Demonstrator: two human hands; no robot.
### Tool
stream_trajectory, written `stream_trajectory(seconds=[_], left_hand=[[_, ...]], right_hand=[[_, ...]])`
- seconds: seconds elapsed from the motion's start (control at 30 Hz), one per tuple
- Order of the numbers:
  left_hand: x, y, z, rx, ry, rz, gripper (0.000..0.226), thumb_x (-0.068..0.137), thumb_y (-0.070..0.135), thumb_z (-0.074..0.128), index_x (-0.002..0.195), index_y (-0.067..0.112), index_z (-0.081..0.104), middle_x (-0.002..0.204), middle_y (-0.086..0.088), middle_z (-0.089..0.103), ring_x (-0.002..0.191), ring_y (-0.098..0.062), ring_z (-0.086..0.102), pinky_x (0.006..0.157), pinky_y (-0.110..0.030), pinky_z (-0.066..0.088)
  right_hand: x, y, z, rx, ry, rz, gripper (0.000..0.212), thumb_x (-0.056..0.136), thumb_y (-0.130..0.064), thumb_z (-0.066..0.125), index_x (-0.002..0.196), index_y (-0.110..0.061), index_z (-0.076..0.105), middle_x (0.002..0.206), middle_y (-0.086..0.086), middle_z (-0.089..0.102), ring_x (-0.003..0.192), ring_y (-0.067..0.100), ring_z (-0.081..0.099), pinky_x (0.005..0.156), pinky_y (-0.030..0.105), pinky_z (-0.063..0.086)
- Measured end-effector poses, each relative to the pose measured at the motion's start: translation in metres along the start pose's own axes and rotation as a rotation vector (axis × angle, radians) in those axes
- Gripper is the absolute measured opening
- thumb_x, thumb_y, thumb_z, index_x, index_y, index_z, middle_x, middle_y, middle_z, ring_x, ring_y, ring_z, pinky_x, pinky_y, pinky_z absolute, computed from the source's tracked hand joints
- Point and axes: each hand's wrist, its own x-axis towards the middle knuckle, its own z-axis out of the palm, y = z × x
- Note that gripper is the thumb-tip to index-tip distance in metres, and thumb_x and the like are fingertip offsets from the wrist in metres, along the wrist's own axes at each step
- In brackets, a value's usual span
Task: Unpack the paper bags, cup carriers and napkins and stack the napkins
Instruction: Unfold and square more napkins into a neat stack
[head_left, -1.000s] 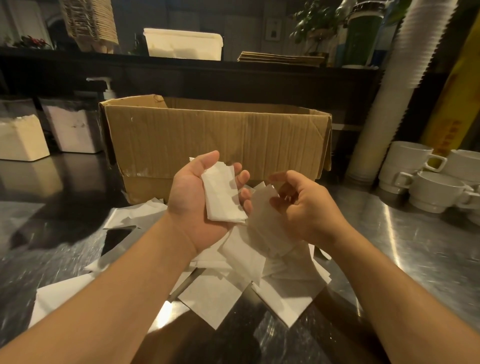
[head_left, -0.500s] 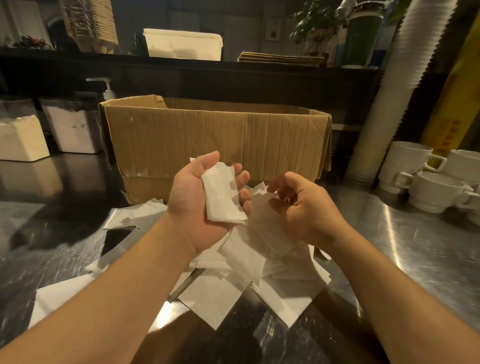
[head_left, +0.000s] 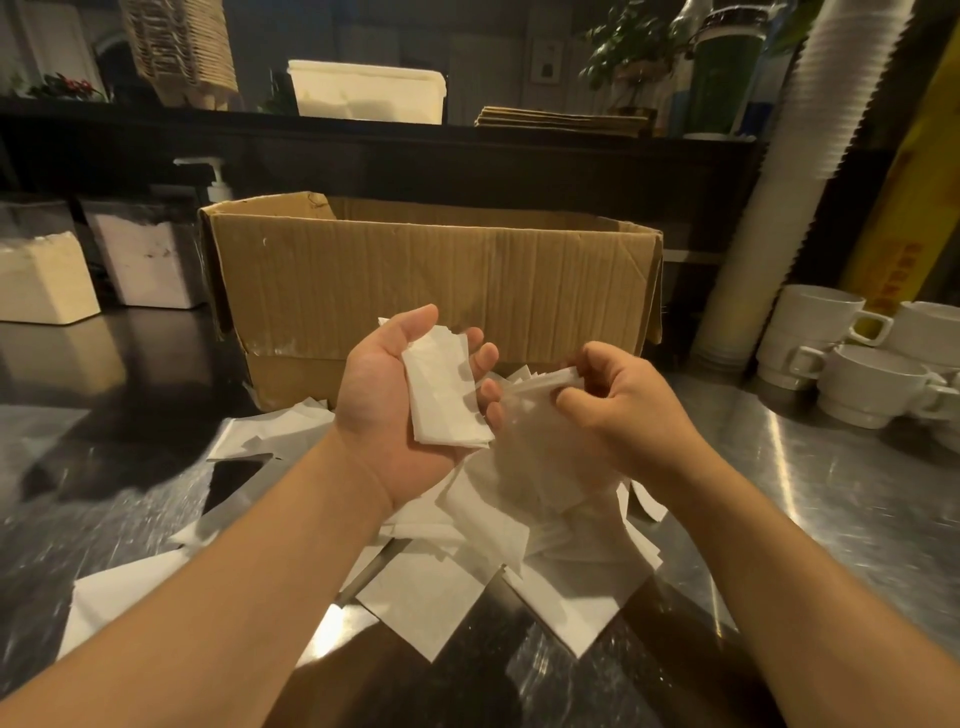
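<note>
A steel counter (head_left: 857, 519) fills the view, and an open cardboard box (head_left: 431, 280) stands on it at twelve o'clock from the hands. Loose white napkins (head_left: 426, 597) lie scattered flat on the counter from the box's foot toward six o'clock, under both forearms. White mugs (head_left: 872, 384) sit stacked at three o'clock, beside a tall column of paper cups (head_left: 789, 171). The left hand (head_left: 400, 395), palm up, cradles a small napkin stack (head_left: 447, 395) with thumb and fingers curled round its edges. Just at its three o'clock, the right hand (head_left: 618, 410) pinches a blurred single napkin (head_left: 535, 452) by its top edge.
</note>
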Motion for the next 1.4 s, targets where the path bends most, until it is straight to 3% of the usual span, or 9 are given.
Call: stream_trajectory(seconds=[0.3, 0.4, 0.53, 0.77, 0.83, 0.97, 1.1, 1.27, 1.4], left_hand=[[0.001, 0.000, 0.000, 0.009, -0.031, 0.013, 0.045, 0.085, 0.039, 0.061, 0.120, 0.011, 0.059, 0.099, -0.010, 0.063, 0.081, -0.026, 0.055, 0.082, -0.038, 0.045], [0.000, -0.003, 0.001, 0.087, -0.105, -0.027, 0.042, 0.094, 0.042, 0.055, 0.121, 0.011, 0.061, 0.114, -0.014, 0.060, 0.102, -0.031, 0.056, 0.094, -0.042, 0.044], [-0.001, -0.008, 0.002, 0.336, -0.123, -0.039, 0.053, 0.096, 0.049, 0.049, 0.118, 0.009, 0.077, 0.114, -0.018, 0.069, 0.102, -0.034, 0.065, 0.093, -0.047, 0.051], [0.006, -0.016, -0.004, 0.322, -0.173, -0.094, 0.068, 0.098, 0.070, 0.044, 0.143, 0.020, 0.061, 0.153, -0.024, 0.050, 0.142, -0.047, 0.045, 0.117, -0.062, 0.037], [0.005, -0.015, -0.004, 0.284, -0.201, -0.096, 0.072, 0.095, 0.068, 0.055, 0.147, 0.018, 0.056, 0.152, -0.025, 0.049, 0.138, -0.044, 0.050, 0.116, -0.059, 0.038], [0.001, -0.014, 0.000, 0.245, -0.258, -0.091, 0.059, 0.085, 0.034, 0.072, 0.136, 0.009, 0.059, 0.123, -0.019, 0.060, 0.105, -0.034, 0.063, 0.095, -0.049, 0.051], [-0.001, -0.013, 0.000, 0.225, -0.277, -0.120, 0.060, 0.085, 0.044, 0.075, 0.133, 0.012, 0.060, 0.114, -0.016, 0.063, 0.095, -0.031, 0.067, 0.082, -0.046, 0.056], [-0.004, -0.012, 0.000, 0.317, -0.313, -0.094, 0.039, 0.076, 0.022, 0.080, 0.113, 0.011, 0.075, 0.103, -0.015, 0.070, 0.089, -0.030, 0.069, 0.082, -0.046, 0.058], [-0.003, -0.014, -0.002, 0.422, -0.254, -0.106, 0.053, 0.069, 0.015, 0.083, 0.121, 0.012, 0.071, 0.107, -0.019, 0.067, 0.100, -0.037, 0.066, 0.098, -0.056, 0.051]], right_hand=[[0.001, -0.011, -0.014, 0.686, -0.141, 0.184, 0.006, 0.092, -0.009, 0.068, 0.094, -0.014, 0.070, 0.090, 0.003, 0.072, 0.085, 0.019, 0.070, 0.072, 0.032, 0.060], [-0.001, -0.014, -0.011, 0.757, -0.245, 0.215, 0.023, 0.083, -0.021, 0.077, 0.102, -0.011, 0.070, 0.101, 0.008, 0.073, 0.095, 0.025, 0.073, 0.080, 0.036, 0.062], [-0.008, -0.019, 0.000, 0.787, -0.187, 0.217, 0.015, 0.083, -0.021, 0.073, 0.096, -0.015, 0.073, 0.102, 0.005, 0.076, 0.100, 0.026, 0.072, 0.087, 0.039, 0.058], [-0.010, -0.019, 0.010, 0.754, -0.105, 0.269, 0.020, 0.090, -0.025, 0.072, 0.109, -0.018, 0.072, 0.100, 0.004, 0.077, 0.096, 0.029, 0.075, 0.074, 0.041, 0.064], [-0.011, -0.021, 0.010, 0.752, -0.073, 0.244, 0.020, 0.091, -0.023, 0.073, 0.109, -0.016, 0.071, 0.100, 0.004, 0.077, 0.096, 0.028, 0.075, 0.078, 0.043, 0.064], [-0.015, -0.025, 0.016, 0.504, 0.057, 0.077, 0.031, 0.091, -0.026, 0.073, 0.120, -0.025, 0.061, 0.106, 0.002, 0.070, 0.091, 0.019, 0.071, 0.065, 0.022, 0.059], [-0.016, -0.020, 0.021, 0.190, 0.195, -0.158, 0.030, 0.092, -0.032, 0.073, 0.109, -0.045, 0.053, 0.108, -0.007, 0.058, 0.098, 0.014, 0.062, 0.077, 0.023, 0.061], [-0.017, -0.021, 0.019, 0.096, 0.131, -0.257, 0.021, 0.091, -0.034, 0.071, 0.098, -0.049, 0.058, 0.111, -0.017, 0.052, 0.102, -0.001, 0.056, 0.084, 0.012, 0.055], [-0.019, -0.026, 0.017, 0.101, 0.064, -0.264, 0.021, 0.081, -0.053, 0.061, 0.102, -0.049, 0.058, 0.112, -0.016, 0.051, 0.105, 0.006, 0.057, 0.084, 0.011, 0.053]])
